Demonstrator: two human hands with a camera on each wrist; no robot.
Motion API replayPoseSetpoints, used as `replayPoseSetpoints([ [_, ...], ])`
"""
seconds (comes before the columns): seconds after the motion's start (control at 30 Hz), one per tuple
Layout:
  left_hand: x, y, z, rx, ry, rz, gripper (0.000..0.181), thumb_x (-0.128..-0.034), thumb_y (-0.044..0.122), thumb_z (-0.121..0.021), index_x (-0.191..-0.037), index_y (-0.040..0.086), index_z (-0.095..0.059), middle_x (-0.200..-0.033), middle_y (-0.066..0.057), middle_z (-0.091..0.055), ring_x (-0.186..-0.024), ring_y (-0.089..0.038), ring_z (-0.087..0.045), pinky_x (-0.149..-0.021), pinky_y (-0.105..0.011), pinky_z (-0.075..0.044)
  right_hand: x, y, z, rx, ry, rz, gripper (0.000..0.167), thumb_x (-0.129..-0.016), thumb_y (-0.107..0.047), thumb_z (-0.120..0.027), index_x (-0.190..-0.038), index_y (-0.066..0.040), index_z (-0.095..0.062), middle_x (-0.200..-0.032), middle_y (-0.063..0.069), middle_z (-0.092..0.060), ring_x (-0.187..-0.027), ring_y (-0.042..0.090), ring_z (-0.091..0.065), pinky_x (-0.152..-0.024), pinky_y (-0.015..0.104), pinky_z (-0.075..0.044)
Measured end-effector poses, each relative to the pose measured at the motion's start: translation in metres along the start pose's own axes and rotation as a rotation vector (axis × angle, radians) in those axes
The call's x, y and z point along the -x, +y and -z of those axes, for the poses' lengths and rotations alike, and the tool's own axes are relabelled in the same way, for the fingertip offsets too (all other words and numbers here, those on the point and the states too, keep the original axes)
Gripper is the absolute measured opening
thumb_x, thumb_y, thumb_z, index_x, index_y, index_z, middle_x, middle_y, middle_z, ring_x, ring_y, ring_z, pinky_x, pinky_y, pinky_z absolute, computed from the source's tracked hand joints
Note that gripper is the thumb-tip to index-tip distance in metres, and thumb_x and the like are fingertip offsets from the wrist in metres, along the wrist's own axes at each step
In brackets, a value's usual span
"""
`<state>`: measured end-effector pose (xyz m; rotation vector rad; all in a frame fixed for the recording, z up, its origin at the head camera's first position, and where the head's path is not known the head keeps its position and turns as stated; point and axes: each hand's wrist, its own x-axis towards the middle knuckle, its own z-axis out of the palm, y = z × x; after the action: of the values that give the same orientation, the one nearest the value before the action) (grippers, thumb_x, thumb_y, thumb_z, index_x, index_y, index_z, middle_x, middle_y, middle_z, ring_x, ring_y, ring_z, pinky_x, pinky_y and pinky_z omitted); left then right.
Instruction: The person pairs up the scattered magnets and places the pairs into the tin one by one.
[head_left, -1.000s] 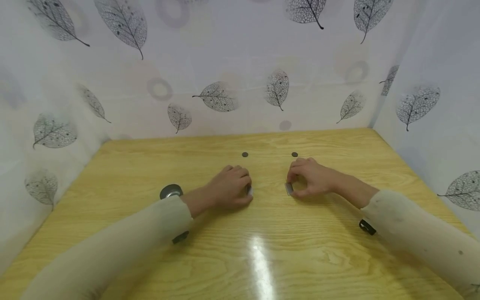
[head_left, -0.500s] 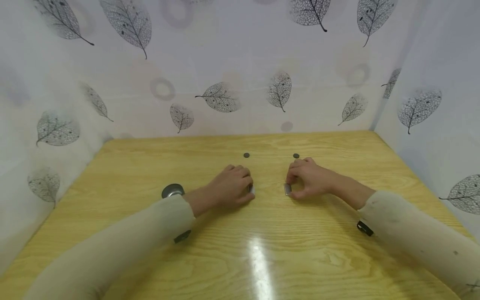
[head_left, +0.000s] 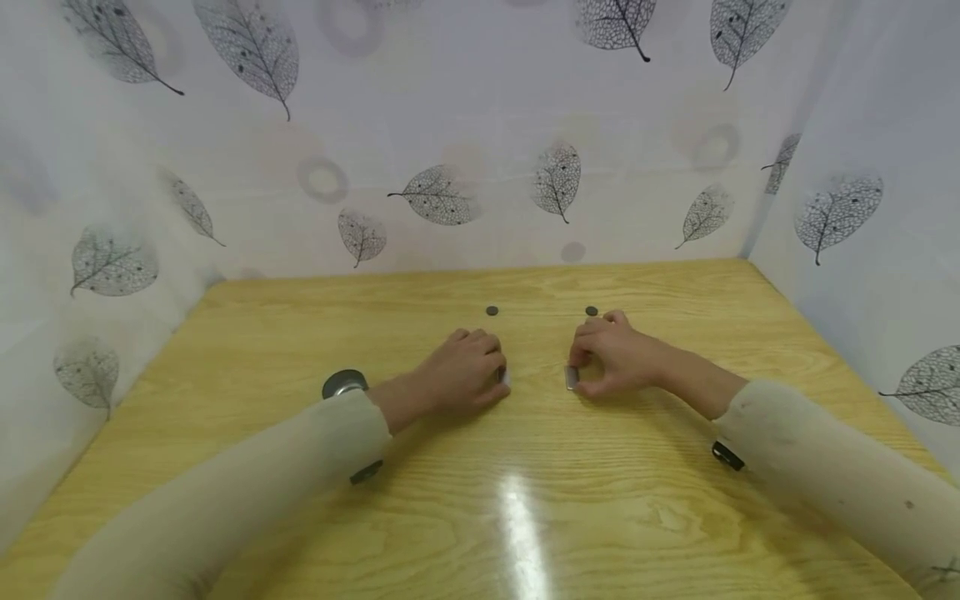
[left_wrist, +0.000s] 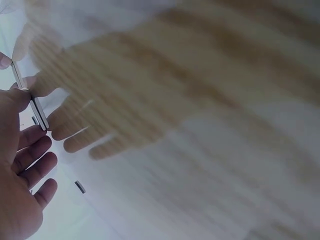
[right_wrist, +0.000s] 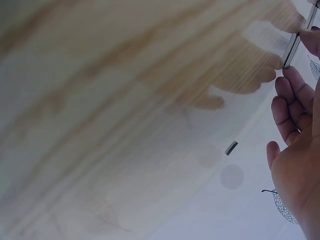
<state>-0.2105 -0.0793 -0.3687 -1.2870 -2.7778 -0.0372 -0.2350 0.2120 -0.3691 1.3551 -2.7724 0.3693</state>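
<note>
My left hand (head_left: 467, 372) rests low over the table, thumb and index finger pinching a small flat silvery rectangular piece (head_left: 504, 381). Seen from the left wrist, that thin piece (left_wrist: 39, 114) stands edge-on between the fingertips. My right hand (head_left: 617, 357) pinches a similar flat grey piece (head_left: 572, 378), whose ends sit between thumb and index finger; it appears as a thin bar (right_wrist: 291, 51) in the right wrist view. A short gap of bare tabletop lies between the two pieces. What they are I cannot tell.
Two small dark round discs lie farther back on the wooden table (head_left: 480, 517), a left disc (head_left: 492, 311) and a right disc (head_left: 592, 311) just beyond my right fingers. Leaf-patterned white curtain (head_left: 480, 108) encloses the back and sides. A black-and-silver wrist device (head_left: 345, 383) shows by my left cuff.
My right hand, with its piece, has shifted slightly left toward the other one. The left hand stays nearly in place, and both grips are unchanged.
</note>
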Motion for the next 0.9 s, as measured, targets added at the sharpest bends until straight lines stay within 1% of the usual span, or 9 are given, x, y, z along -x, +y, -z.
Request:
replayPoseSetpoints([
  [0.13, 0.0001, 0.0001, -0.0001, 0.03, 0.009, 0.008, 0.037, -0.0956, 0.042, -0.062, -0.112, 0.01, -0.07, -0.115, -0.006, -0.065, -0.107, -0.022, -0.058, -0.097, -0.042, -0.045, -0.001, -0.0012, -0.0011, 0.005, 0.001, -0.009, 0.022, -0.073, -0.033, -0.08, -0.087, -0.02, -0.07, -0.085, -0.01, -0.059, -0.086, 0.008, -0.049, -0.086, 0.045, -0.026],
  [0.3, 0.0002, 0.0009, 0.0006, 0.081, 0.011, 0.033, 0.036, -0.0947, 0.041, -0.064, -0.112, 0.011, -0.07, -0.117, -0.007, -0.064, -0.109, -0.024, -0.056, -0.098, -0.044, -0.045, -0.001, -0.0011, -0.0025, 0.011, -0.007, -0.033, 0.022, -0.073, -0.033, -0.08, -0.087, -0.019, -0.07, -0.086, -0.01, -0.06, -0.086, 0.009, -0.05, -0.087, 0.045, -0.026],
  [0.43, -0.0005, 0.0013, 0.0009, 0.079, 0.004, 0.053, 0.036, -0.0947, 0.043, -0.064, -0.114, 0.012, -0.07, -0.119, -0.008, -0.063, -0.111, -0.024, -0.054, -0.1, -0.045, -0.045, -0.0011, -0.0012, -0.0028, 0.028, 0.0, -0.034, 0.024, -0.071, -0.032, -0.081, -0.087, -0.019, -0.07, -0.087, -0.01, -0.06, -0.086, 0.009, -0.05, -0.087, 0.046, -0.027],
  [0.6, -0.0014, 0.0009, 0.0003, 0.06, -0.011, 0.059, 0.039, -0.095, 0.044, -0.064, -0.116, 0.013, -0.068, -0.118, -0.006, -0.064, -0.111, -0.023, -0.055, -0.102, -0.045, -0.044, -0.003, -0.0021, -0.0032, 0.039, 0.014, -0.013, 0.024, -0.069, -0.032, -0.081, -0.086, -0.02, -0.068, -0.086, -0.01, -0.059, -0.085, 0.008, -0.05, -0.088, 0.048, -0.03],
  [0.8, -0.0024, 0.0005, 0.0, 0.068, -0.024, 0.074, 0.039, -0.0955, 0.045, -0.063, -0.118, 0.013, -0.067, -0.117, -0.004, -0.064, -0.109, -0.022, -0.055, -0.101, -0.045, -0.044, -0.006, -0.0013, -0.0049, 0.034, 0.041, 0.042, 0.021, -0.07, -0.028, -0.081, -0.085, -0.021, -0.067, -0.082, -0.009, -0.058, -0.081, 0.007, -0.049, -0.079, 0.035, -0.031],
  [0.9, -0.0031, 0.0003, 0.0015, 0.072, -0.03, 0.083, 0.04, -0.0956, 0.045, -0.062, -0.118, 0.013, -0.067, -0.116, -0.004, -0.064, -0.108, -0.022, -0.055, -0.101, -0.045, -0.045, -0.0085, -0.0002, -0.0054, 0.012, 0.047, 0.082, 0.019, -0.072, -0.025, -0.079, -0.084, -0.019, -0.067, -0.081, -0.007, -0.058, -0.079, 0.008, -0.05, -0.076, 0.031, -0.038],
])
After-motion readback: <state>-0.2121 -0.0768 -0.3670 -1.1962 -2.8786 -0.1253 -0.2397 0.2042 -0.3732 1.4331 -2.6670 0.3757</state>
